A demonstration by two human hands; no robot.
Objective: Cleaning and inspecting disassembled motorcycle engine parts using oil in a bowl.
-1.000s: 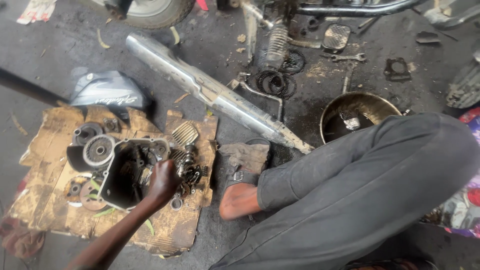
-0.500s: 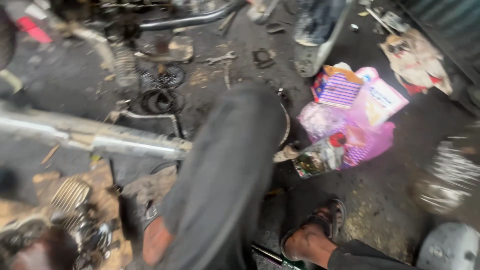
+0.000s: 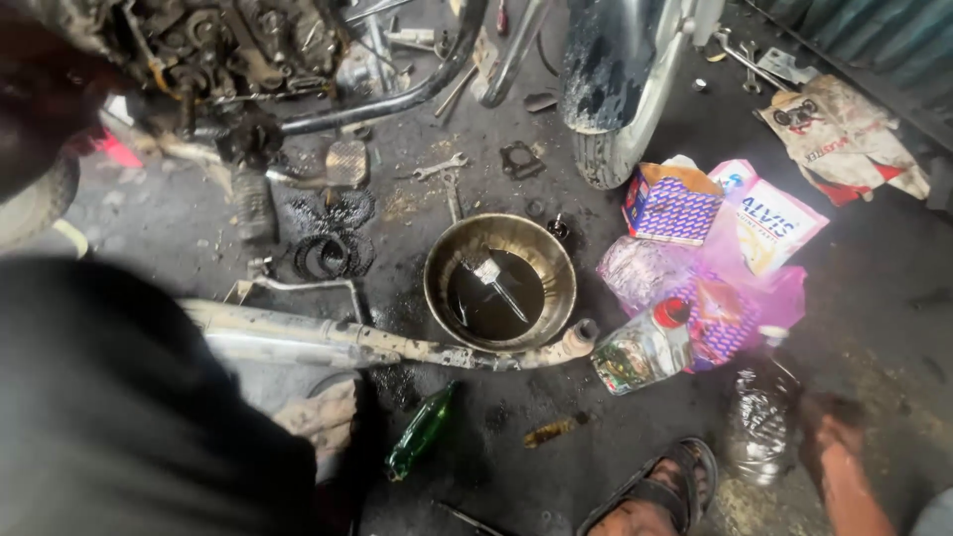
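Note:
My right hand (image 3: 830, 435) reaches down at the lower right, its dirty fingers next to a crumpled clear plastic bottle (image 3: 756, 417) on the oily floor. Blur hides whether the fingers touch or grip the bottle. My left hand is out of view. My dark trouser leg (image 3: 119, 407) fills the lower left, and my foot in a sandal (image 3: 660, 491) rests at the bottom edge.
A metal bowl (image 3: 551, 258) of dark oil holds a small tool. An exhaust pipe (image 3: 377, 345) lies in front of it, with a green bottle (image 3: 422, 429) and a red-capped bottle (image 3: 645, 347) nearby. Pink bags (image 3: 725, 298), boxes (image 3: 670, 203), a motorcycle tyre (image 3: 615, 99) and a spanner (image 3: 442, 167) lie beyond.
The view has swung right, away from the engine parts on cardboard. My left hand has left the view and my right hand now shows beside the clear bottle.

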